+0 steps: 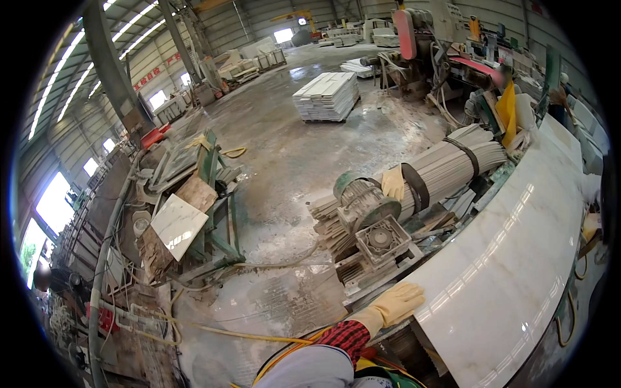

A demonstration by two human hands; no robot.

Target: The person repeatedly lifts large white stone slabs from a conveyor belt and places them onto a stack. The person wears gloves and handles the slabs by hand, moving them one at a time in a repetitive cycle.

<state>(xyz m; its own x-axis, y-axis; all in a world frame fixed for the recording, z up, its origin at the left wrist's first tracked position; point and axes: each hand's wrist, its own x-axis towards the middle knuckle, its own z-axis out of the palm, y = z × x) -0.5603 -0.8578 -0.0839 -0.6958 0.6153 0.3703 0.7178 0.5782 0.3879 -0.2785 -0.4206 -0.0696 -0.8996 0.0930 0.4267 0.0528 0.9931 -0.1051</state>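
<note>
My left hand, in a cream rubber glove below a red-and-black plaid cuff, reaches in from the lower edge. Its fingers are stretched out, nothing held, at the near left corner of a polished white marble slab. Whether the fingertips touch the slab I cannot tell. Beyond the hand sits a dusty electric motor with a gearbox. Another cream glove lies on the motor, beside a strapped bundle of long pale strips. My right hand does not show.
A stack of white slabs stands on the wet floor ahead. To the left, a green metal frame carries a square marble piece. A yellow hose crosses the floor nearby. Belt machinery rises at the back right.
</note>
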